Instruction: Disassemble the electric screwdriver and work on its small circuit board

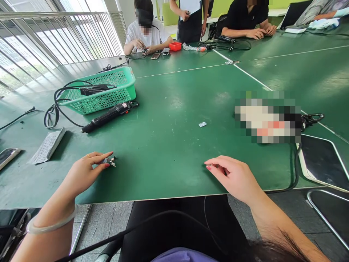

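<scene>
My left hand (86, 171) rests low over the green table (163, 145), its thumb and forefinger closed round a small dark part with metallic bits (111, 161). To the right, my right hand (231, 173) is near the table's front edge, thumb and fingertips drawn together; whether anything tiny sits between them is too small to tell. A small white piece (202, 124) lies on the table beyond my right hand. Past my left hand lie a black electric screwdriver (109, 116) and a whitish printed packet (49, 146).
A green basket (106, 98) with black cables stands at the back left. On the right are a pixelated item (267, 118), a white-edged tablet (324, 160) and a cable. A phone (8, 156) lies far left. Several people and a red box (175, 46) are across the table.
</scene>
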{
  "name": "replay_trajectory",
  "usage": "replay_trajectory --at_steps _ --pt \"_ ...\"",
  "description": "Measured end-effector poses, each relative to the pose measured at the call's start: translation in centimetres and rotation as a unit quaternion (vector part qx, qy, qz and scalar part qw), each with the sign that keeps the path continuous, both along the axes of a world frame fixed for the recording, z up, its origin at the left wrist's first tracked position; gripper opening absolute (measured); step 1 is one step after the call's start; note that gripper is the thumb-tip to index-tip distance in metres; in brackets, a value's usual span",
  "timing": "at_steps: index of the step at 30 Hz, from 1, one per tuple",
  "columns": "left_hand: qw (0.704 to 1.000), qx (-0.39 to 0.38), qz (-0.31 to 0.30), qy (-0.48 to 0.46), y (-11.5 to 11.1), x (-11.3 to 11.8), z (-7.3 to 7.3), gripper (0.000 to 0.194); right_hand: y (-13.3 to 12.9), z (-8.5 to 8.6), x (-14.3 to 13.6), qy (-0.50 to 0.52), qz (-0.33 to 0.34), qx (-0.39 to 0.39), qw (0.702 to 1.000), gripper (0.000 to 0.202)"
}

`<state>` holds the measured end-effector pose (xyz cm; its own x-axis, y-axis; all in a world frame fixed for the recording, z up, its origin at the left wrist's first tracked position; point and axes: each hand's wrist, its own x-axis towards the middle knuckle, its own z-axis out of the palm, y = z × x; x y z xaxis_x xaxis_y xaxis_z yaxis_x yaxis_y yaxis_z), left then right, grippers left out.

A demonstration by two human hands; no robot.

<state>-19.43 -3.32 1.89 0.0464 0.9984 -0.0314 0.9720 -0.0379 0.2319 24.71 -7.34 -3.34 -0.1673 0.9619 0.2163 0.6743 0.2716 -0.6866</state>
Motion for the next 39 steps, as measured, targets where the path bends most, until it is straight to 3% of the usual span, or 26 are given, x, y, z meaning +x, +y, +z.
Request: replay_trajectory --at_steps 6,9,11,15,19,26,30,33,39 --pt "0.996 0.028 0.056 -0.063 -1.3 0.1 0.4 0.052 0.1 0.2 -0.1 -0.004 0.004 0.004 1.0 0.017" --pt "0.989 0.055 0.099 -0.097 -2.0 0.7 -0.5 0.047 0.0 0.3 -0.1 -0.006 0.001 0.004 1.0 0.017" --pt "0.988 0.048 0.091 -0.115 -2.3 1.2 -1.5 0.045 0.0 0.3 -0.2 -0.008 0.001 0.003 1.0 0.017" --pt "0.993 -0.014 -0.025 -0.115 -2.4 2.8 -3.0 0.036 -0.1 0.1 -0.1 -0.011 -0.001 0.002 1.0 0.017" --pt "0.986 -0.07 -0.123 -0.089 -1.5 5.5 -2.6 0.032 -0.1 0.0 0.0 -0.013 0.0 0.002 1.0 0.017" --pt "0.945 -0.13 -0.28 -0.108 1.8 14.3 -1.5 0.026 -0.1 0.1 -0.3 -0.026 -0.001 0.007 1.0 0.018" --pt "0.932 -0.126 -0.32 -0.112 2.4 18.4 -1.2 0.022 -0.1 0.3 -0.4 -0.03 -0.002 0.012 0.999 0.018" --pt "0.946 -0.093 -0.292 -0.104 1.8 18.3 -0.7 0.022 -0.1 0.4 -0.4 -0.029 0.001 0.013 0.999 0.018" --pt "0.996 -0.012 -0.056 -0.074 0.3 11.7 -1.2 0.023 -0.1 0.2 -0.3 -0.024 0.005 0.003 1.0 0.017"
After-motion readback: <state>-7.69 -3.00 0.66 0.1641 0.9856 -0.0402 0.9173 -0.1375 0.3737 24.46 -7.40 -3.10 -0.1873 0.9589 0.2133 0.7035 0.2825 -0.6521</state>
